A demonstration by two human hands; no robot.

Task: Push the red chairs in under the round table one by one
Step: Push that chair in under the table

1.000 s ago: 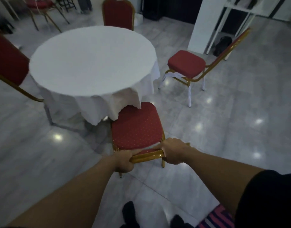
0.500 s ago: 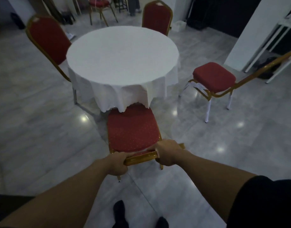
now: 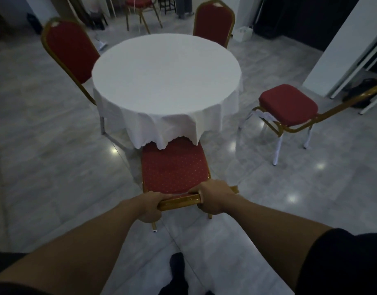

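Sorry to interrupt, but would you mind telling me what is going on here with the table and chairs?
A person is tucking red chairs in around a round table draped in a white cloth. Both the left hand and the right hand grip the gold top rail of the nearest chair, whose seat front sits just under the hanging cloth. Two chairs, at the left and the far side, are close against the table. The chair on the right stands apart from it.

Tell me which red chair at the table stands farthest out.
The chair on the right: it stands clear of the tablecloth, whole seat exposed. The others sit close in, including the one both hands grip.
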